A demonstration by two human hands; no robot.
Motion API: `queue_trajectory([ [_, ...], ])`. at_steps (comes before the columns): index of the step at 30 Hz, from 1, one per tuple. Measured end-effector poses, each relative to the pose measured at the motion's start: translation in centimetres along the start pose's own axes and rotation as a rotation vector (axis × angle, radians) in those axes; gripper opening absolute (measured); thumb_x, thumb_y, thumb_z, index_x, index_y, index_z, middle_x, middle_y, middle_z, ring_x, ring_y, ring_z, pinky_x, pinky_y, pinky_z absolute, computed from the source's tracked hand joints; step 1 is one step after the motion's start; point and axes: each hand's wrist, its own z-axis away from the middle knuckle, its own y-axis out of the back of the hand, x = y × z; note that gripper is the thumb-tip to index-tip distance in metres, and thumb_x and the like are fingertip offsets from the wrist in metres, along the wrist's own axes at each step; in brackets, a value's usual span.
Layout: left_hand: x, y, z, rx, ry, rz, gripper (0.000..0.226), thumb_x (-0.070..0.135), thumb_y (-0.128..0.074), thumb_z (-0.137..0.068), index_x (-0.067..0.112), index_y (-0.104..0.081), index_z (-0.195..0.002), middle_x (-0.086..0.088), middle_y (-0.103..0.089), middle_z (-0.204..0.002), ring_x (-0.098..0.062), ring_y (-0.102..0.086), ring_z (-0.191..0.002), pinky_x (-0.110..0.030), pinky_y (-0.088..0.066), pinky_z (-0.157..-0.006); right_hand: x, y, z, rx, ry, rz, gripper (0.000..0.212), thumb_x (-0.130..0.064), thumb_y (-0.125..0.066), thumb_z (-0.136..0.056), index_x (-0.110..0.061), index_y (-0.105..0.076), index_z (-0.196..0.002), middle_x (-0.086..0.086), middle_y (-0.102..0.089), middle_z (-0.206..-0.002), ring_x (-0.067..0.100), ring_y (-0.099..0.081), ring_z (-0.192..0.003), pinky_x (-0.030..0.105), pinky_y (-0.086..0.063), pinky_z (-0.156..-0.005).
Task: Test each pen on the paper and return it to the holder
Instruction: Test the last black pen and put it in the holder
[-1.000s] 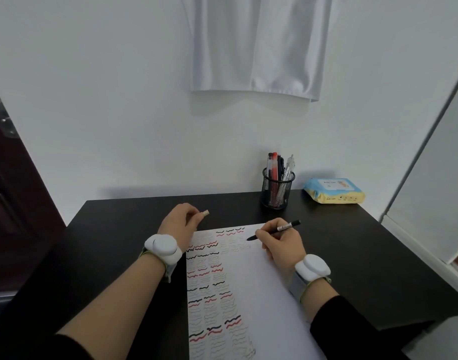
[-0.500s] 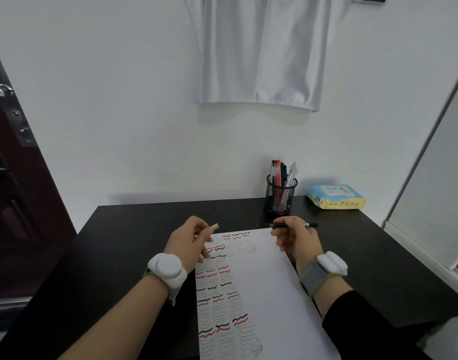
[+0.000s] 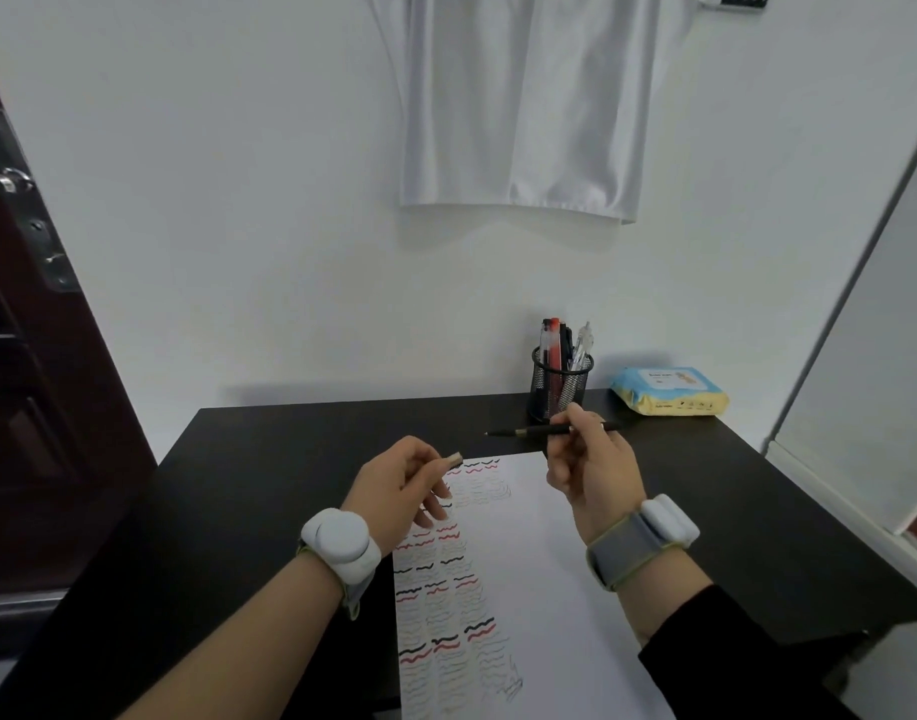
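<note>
A black pen (image 3: 555, 431) is pinched level between the thumb and fingertips of the right hand (image 3: 588, 462), lifted clear of the paper (image 3: 544, 589) with its tip turned left; it is judged to be held so because its test line is done and it is being carried back to the mesh holder (image 3: 561, 383), which stands just behind the hand on the black table (image 3: 290, 444) with the other pens (image 3: 557, 343) upright in it. A small pale piece, apparently the pen's cap (image 3: 454, 458), is pinched by the left hand (image 3: 404, 485), whose other fingers are loosely curled over the paper's left edge, probably to keep the cap ready for refitting. Compared with a second ago, the pen has been raised off the sheet, where its tip was at the top row of squiggles, and moved nearer the holder; the left hand has also been lifted slightly.
</note>
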Motion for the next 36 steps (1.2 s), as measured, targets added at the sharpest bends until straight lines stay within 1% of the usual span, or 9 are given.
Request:
queue_trajectory([
  [2,0.0,0.0,0.1,-0.010,0.001,0.011,0.009,0.025,-0.056,-0.095,0.016,-0.057,-0.096,-0.003,-0.070,-0.082,-0.014,-0.069,-0.068,-0.028,-0.060,-0.062,0.1,-0.1,0.2,0.017,-0.006,0.011,0.029,-0.027,-0.051,-0.099,-0.008,-0.060,-0.079,0.007,-0.051,-0.056,0.015,-0.037,-0.040,0.022,-0.027,-0.039],
  [6,0.1,-0.2,0.2,-0.036,0.004,0.024,0.008,0.024,-0.056,-0.094,0.017,-0.057,-0.098,-0.002,-0.070,-0.086,-0.012,-0.070,-0.075,-0.027,-0.059,-0.063,0.3,-0.3,0.5,0.047,0.000,0.090,0.030,-0.026,-0.049,-0.100,-0.007,-0.059,-0.078,0.008,-0.044,-0.056,0.014,-0.033,-0.041,0.024,-0.023,-0.045],
  [8,0.3,-0.2,0.2,-0.051,0.002,0.026,0.008,0.024,-0.056,-0.094,0.017,-0.056,-0.098,-0.001,-0.069,-0.088,-0.011,-0.070,-0.076,-0.026,-0.059,-0.063,0.3,-0.5,0.5,0.049,0.004,0.099,0.030,-0.025,-0.049,-0.100,-0.007,-0.059,-0.077,0.008,-0.043,-0.056,0.014,-0.033,-0.041,0.024,-0.023,-0.044],
  [14,0.4,-0.3,0.3,-0.063,-0.010,0.039,0.009,0.025,-0.056,-0.093,0.017,-0.057,-0.098,-0.001,-0.069,-0.087,-0.011,-0.070,-0.076,-0.025,-0.058,-0.062,0.3,-0.7,0.5,0.052,0.004,0.124,0.030,-0.024,-0.048,-0.100,-0.007,-0.059,-0.077,0.007,-0.041,-0.055,0.013,-0.032,-0.040,0.024,-0.023,-0.044],
  [19,0.2,-0.4,0.3,-0.068,-0.020,0.056,0.007,0.022,-0.056,-0.094,0.016,-0.057,-0.098,-0.003,-0.070,-0.086,-0.013,-0.070,-0.077,-0.030,-0.060,-0.064,0.5,-0.7,0.5,0.061,-0.015,0.146,0.030,-0.024,-0.048,-0.100,-0.007,-0.059,-0.077,0.006,-0.042,-0.054,0.013,-0.033,-0.041,0.023,-0.025,-0.042],
  [27,0.1,-0.8,0.5,-0.058,-0.051,-0.003,0.004,0.020,-0.056,-0.095,0.018,-0.057,-0.097,0.001,-0.069,-0.085,-0.009,-0.069,-0.075,-0.023,-0.058,-0.062,0.8,-0.9,0.7,0.039,-0.021,0.171,0.030,-0.023,-0.047,-0.101,-0.007,-0.057,-0.077,0.008,-0.041,-0.055,0.014,-0.031,-0.041,0.023,-0.022,-0.043],
  [32,0.3,-1.1,0.7,-0.056,-0.064,0.021,0.003,0.018,-0.056,-0.095,0.016,-0.058,-0.096,-0.002,-0.069,-0.083,-0.012,-0.069,-0.071,-0.024,-0.058,-0.062,1.2,-0.9,0.9,-0.045,-0.055,0.196,0.028,-0.024,-0.049,-0.100,-0.008,-0.058,-0.079,0.007,-0.046,-0.055,0.014,-0.034,-0.040,0.023,-0.025,-0.041],
  [36,0.3,-0.8,0.7,-0.058,-0.056,0.008,0.009,0.021,-0.056,-0.095,0.019,-0.062,-0.100,-0.001,-0.068,-0.084,-0.013,-0.069,-0.073,-0.027,-0.060,-0.065,1.0,-0.5,0.8,-0.121,-0.060,0.235,0.014,-0.019,-0.051,-0.099,-0.008,-0.055,-0.092,0.009,-0.057,-0.059,0.016,-0.036,-0.040,0.024,-0.027,-0.042],
])
